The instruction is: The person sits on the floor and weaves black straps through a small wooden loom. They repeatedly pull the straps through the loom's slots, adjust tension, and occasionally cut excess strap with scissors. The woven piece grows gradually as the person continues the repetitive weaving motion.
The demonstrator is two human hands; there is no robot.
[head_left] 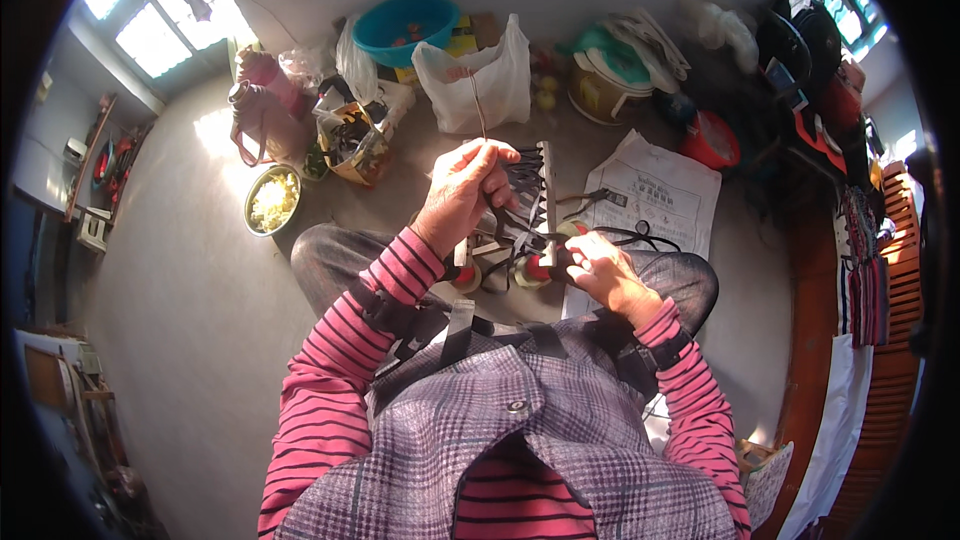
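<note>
Pinching thin stick point(477, 100) in left hand point(460, 188), mid-frame, left of up-down toothed rail point(546, 195). Can't tell grip of nearer right hand point(604, 276).

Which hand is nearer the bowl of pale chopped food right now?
Left. The left hand is right of the bowl, pinching a thin rod; the right hand is farther right, by the pale frame's right bar.

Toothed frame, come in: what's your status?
Left hand pinching thin brownish piece. Right hand at right side of toothed frame. Left hand partly hides frame.
</note>
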